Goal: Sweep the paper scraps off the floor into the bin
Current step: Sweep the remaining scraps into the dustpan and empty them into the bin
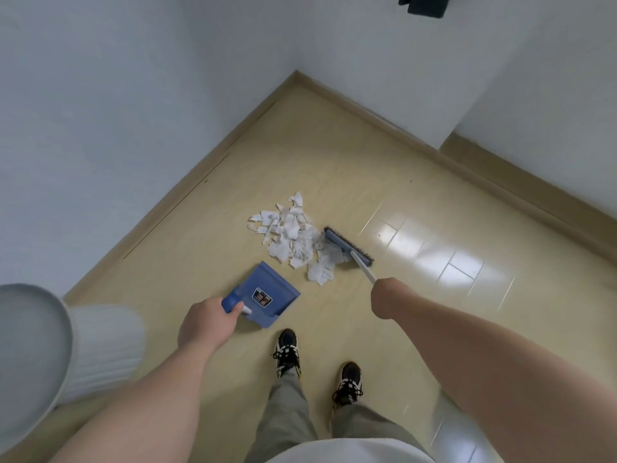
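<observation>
From the head camera we look down into a corner of the room, where two white walls meet a pale wooden floor (334,155). The paper scraps (293,237) lie heaped in one loose white pile on the floor, a little out from the corner. The broom head (347,245) stands on the floor against the right side of the pile, its bristles touching the nearest scraps, and its white handle (364,270) runs back to our right hand (387,297). That hand is closed round the handle, though we see only its back and wrist, so how the fingers sit we cannot tell. Our left hand (207,324) is curled tight about the blue grip of the dustpan (265,292). The pan rests on the floor just beside the near edge of the pile, its open lip towards the scraps; it seems empty. At the lower left stands a white ribbed bin (103,349) with a rounded grey-white lid (30,345), well apart from the pile. Our two dark shoes (287,352) stand behind the pan.
</observation>
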